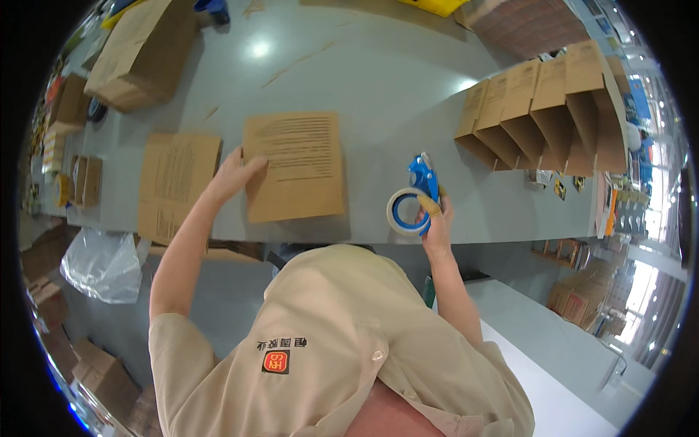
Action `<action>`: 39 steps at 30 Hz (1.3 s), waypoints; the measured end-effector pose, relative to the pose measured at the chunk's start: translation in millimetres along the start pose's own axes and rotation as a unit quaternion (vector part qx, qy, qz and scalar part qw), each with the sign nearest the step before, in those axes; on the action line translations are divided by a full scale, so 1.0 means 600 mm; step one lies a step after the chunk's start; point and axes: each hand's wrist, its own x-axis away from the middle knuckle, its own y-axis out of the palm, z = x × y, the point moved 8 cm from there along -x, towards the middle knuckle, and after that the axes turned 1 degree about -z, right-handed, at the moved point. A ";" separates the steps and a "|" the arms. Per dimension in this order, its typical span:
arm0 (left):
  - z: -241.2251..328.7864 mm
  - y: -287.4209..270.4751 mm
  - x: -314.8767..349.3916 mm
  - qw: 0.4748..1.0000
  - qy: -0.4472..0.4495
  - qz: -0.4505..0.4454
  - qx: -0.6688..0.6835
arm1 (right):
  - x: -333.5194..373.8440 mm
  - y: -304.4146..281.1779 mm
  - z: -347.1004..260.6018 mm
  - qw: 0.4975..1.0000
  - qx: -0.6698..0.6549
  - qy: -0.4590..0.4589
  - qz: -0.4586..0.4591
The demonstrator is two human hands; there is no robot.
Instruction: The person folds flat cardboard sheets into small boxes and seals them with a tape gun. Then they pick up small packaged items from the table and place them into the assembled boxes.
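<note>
My left hand (234,175) grips the left edge of a flat, folded cardboard box (297,197), thumb on top and the other fingers partly hidden. Lines of dark print cover the box's upper face. In my right hand (437,227) is a blue tape dispenser (423,172) with a pale roll of tape on it, held above the table's near edge, to the right of the box. Left of my left hand, more flat cardboard boxes (166,175) lie at the near edge of the table, partly covered by my forearm.
Several open cardboard boxes (510,102) stand in a row on the grey table (364,80) at the right. A large closed carton (138,54) sits at the far left. A clear plastic bag (104,266) hangs by the left near edge. Small items lie right of the row.
</note>
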 end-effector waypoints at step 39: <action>-0.245 -0.172 0.197 0.846 -0.190 0.270 -0.418 | 0.059 0.151 -0.032 0.946 0.299 -0.012 -0.123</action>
